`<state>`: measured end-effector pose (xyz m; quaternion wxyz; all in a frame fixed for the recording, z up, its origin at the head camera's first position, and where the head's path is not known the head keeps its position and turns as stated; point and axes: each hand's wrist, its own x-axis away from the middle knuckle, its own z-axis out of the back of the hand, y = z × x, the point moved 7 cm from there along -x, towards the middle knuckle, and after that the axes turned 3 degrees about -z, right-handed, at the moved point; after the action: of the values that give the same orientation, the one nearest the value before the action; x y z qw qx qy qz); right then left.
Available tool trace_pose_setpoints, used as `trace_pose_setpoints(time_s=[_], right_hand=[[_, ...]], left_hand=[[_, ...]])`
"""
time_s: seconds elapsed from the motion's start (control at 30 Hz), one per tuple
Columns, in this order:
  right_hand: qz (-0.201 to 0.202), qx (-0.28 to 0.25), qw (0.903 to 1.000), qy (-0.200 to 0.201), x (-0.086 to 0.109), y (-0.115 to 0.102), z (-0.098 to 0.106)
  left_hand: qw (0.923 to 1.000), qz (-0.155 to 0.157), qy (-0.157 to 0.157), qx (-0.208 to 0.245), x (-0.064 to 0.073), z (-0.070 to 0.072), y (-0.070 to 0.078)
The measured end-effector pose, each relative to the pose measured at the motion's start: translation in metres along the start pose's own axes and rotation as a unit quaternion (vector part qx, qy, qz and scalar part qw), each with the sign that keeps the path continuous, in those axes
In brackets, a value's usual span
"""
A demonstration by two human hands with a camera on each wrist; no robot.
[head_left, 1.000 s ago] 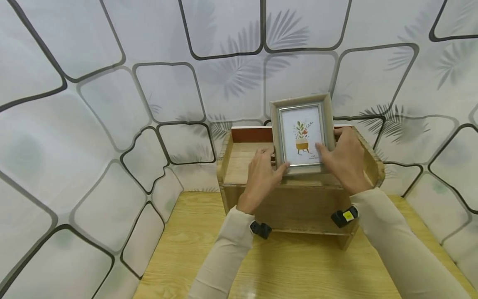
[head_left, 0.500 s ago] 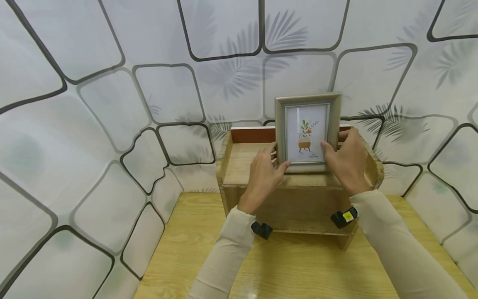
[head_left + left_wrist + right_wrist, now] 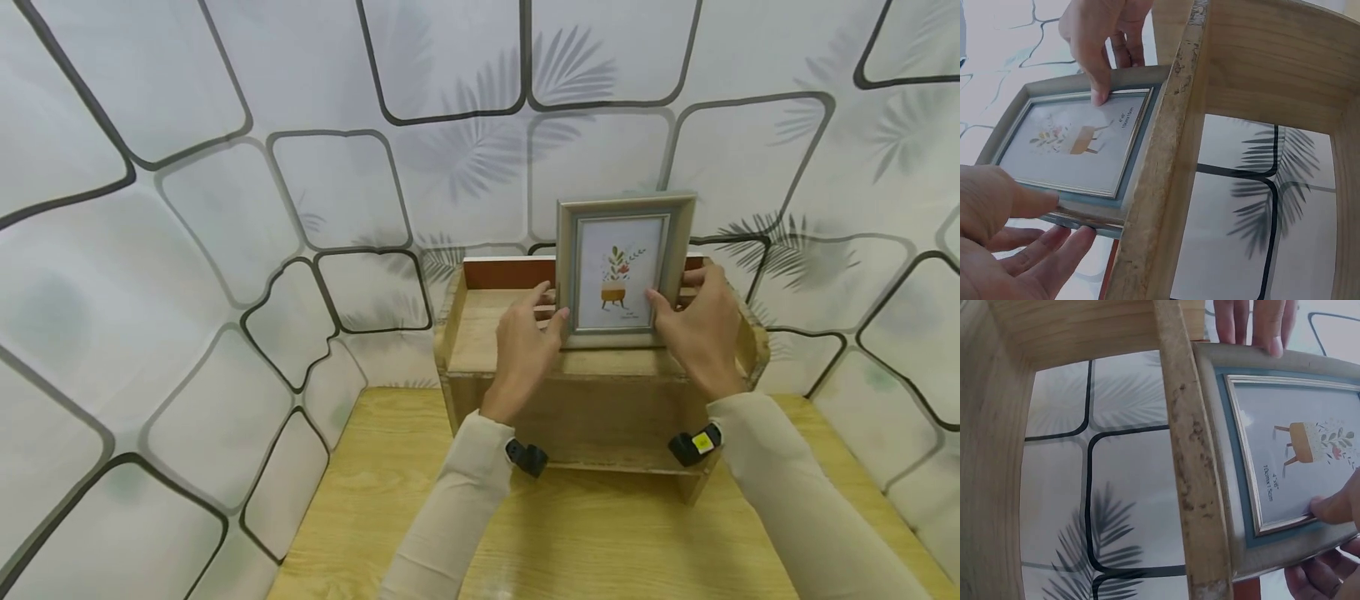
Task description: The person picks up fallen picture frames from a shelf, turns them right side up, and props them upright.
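You appear to be settling the picture frame [image 3: 621,271] on the top board [image 3: 483,325] of the wooden shelf [image 3: 600,417], which stands on the bench [image 3: 600,550]. Your right hand [image 3: 701,333] has a pinching grip on its right side, thumb on the front; your left hand [image 3: 521,346] is loose, fingertips touching the left edge. Whether the bottom edge bears fully is hard to tell, so the next move likely calls for squaring it and checking balance before release.

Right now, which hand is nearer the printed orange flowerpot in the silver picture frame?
Right hand, its thumb beside the flowerpot; left hand grips the left edge of the frame.
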<state>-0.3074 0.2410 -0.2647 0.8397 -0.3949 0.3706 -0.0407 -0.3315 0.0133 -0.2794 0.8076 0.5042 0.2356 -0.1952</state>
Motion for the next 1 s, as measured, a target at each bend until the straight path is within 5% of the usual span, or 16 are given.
trace_pose_setpoints(time_s=[0.17, 0.27, 0.37, 0.5, 0.6, 0.7, 0.87, 1.0], right_hand=[[0.001, 0.000, 0.9999, -0.015, 0.000, 0.000, -0.001], [0.019, 0.001, 0.9997, 0.015, -0.002, -0.007, 0.007], [0.080, -0.022, 0.9936, 0.076, -0.010, -0.027, 0.019], [0.205, -0.037, 0.9711, 0.116, -0.024, -0.068, 0.025], [0.271, -0.012, 0.9586, 0.086, -0.031, -0.097, 0.014], [0.287, 0.045, 0.9563, 0.030, -0.037, -0.116, -0.005], [0.248, 0.150, 0.9551, -0.064, -0.044, -0.130, -0.032], [0.226, 0.170, 0.9551, -0.087, -0.044, -0.133, -0.041]], left_hand=[[0.9990, -0.013, 0.005, -0.042, -0.002, 0.001, -0.002], [0.9988, -0.019, 0.000, -0.046, -0.003, 0.001, -0.003], [0.9992, -0.014, -0.004, -0.036, -0.002, 0.000, -0.004], [0.9993, -0.012, -0.006, -0.034, -0.002, 0.000, -0.004], [0.9993, -0.019, -0.008, -0.032, -0.003, -0.001, -0.002], [0.9993, -0.027, -0.011, -0.024, -0.003, -0.001, -0.001], [0.9995, -0.021, -0.015, -0.021, -0.003, -0.001, 0.001], [0.9994, -0.006, -0.015, -0.029, -0.004, -0.001, -0.001]])
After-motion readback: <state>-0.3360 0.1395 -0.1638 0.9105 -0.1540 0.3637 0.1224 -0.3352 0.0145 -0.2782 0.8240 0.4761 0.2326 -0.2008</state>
